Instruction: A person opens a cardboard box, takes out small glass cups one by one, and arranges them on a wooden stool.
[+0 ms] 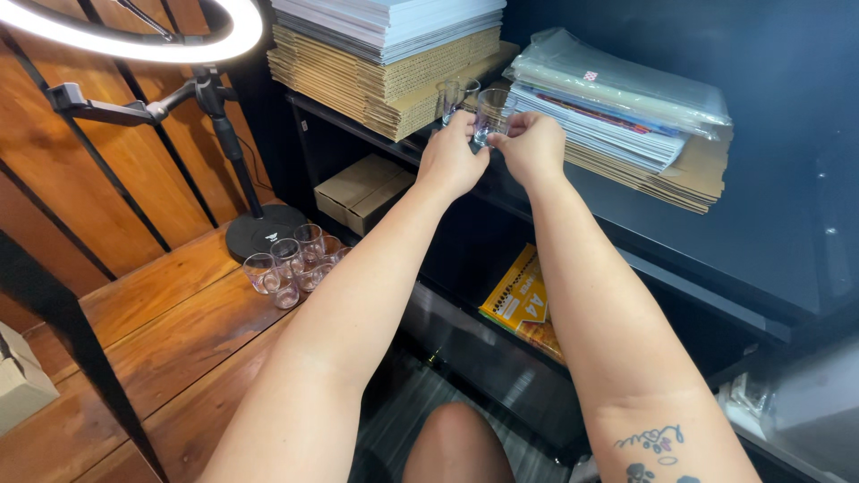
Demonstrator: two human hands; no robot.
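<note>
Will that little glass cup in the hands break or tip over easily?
Probably fragile: the small clear glass looks thin-walled. Likely light, since both the left hand and right hand pinch it with fingertips only. It may slip, as its sides look smooth.

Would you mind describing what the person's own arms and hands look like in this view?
Both arms are bare from the hands to the bottom of the frame, with no sleeves showing. The left hand and right hand show no gloves, rings or watch. The right forearm carries a small tattoo near the frame's lower edge: dark curling lines with little purple and blue shapes. No wristbands or bracelets are visible.
</note>
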